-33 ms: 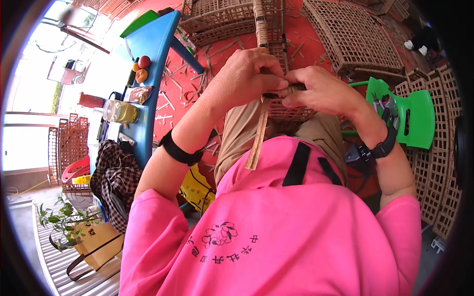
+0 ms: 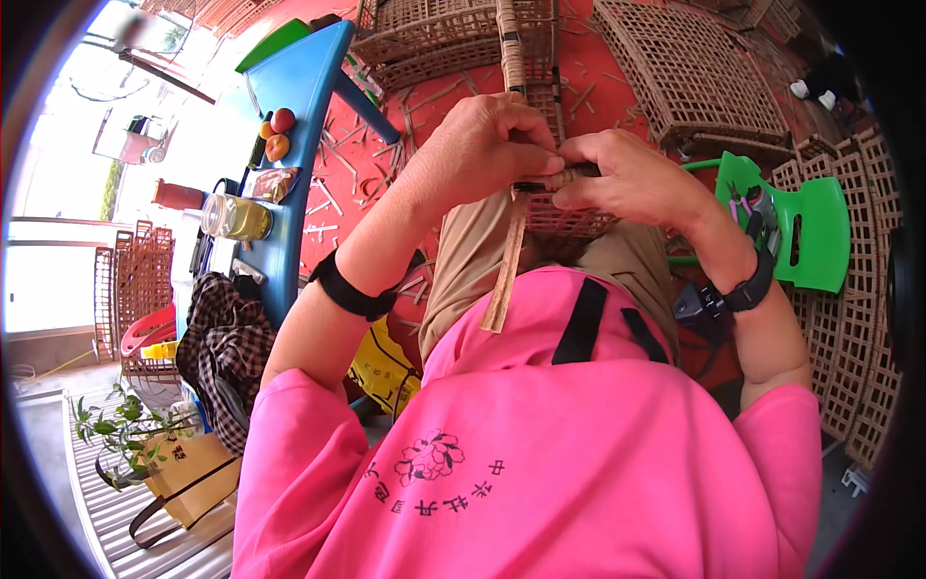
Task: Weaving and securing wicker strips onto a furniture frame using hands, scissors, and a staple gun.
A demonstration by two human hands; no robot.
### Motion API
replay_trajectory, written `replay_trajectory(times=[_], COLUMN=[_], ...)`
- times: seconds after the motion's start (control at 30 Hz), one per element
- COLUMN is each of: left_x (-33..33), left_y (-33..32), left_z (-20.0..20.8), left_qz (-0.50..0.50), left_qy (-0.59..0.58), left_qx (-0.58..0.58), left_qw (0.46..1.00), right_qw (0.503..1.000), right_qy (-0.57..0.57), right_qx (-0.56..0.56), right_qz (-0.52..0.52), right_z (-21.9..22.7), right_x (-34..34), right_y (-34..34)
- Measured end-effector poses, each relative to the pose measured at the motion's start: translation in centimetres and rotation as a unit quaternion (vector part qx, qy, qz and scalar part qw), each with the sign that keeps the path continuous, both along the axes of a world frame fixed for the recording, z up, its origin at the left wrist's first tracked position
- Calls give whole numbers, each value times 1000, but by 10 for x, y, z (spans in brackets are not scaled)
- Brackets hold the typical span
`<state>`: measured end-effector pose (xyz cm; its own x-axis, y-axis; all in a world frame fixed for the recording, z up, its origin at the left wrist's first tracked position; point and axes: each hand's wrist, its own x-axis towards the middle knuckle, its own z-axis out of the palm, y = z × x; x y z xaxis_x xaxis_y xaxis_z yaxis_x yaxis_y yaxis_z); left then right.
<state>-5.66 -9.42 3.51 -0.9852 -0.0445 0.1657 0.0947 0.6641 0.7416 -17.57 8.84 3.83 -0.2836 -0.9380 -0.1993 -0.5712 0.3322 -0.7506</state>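
Left hand (image 2: 492, 145) and right hand (image 2: 627, 179): fingers drawn in, seemingly pinching wicker work (image 2: 571, 224), fingertip detail hidden | tan strip (image 2: 504, 275): hanging just below left fingertips | change: none clear; binding point seems unmoved

At 10 o'clock, a blue bench (image 2: 307, 69) is carrying 3 round fruits (image 2: 277, 148) and a glass jar (image 2: 234, 218); toward 1 o'clock, loose strips (image 2: 583, 98) are lying across the red floor (image 2: 584, 53).
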Motion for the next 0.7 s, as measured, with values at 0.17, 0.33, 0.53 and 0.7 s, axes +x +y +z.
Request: replay_trajectory(times=[0.17, 0.33, 0.53, 0.7], left_x=[-4, -2, 1, -1], left_y=[-4, -4, -3, -4], left_z=[-1, -2, 0, 0], left_qz=[-6, 2, 11, 13], left_qy=[-83, -80, -63, -71], left_qx=[86, 81, 24, 16], left_qw=[993, 993, 998, 997], right_qw=[999, 997, 995, 997], right_qy=[-40, -1, 29, -37], right_qx=[-25, -40, -71, -50], right_qz=[-24, -64, -68, -52], right_z=[-1, -8, -6, -4], right_x=[1, 8, 11, 7], right_y=[0, -3, -3, -4])
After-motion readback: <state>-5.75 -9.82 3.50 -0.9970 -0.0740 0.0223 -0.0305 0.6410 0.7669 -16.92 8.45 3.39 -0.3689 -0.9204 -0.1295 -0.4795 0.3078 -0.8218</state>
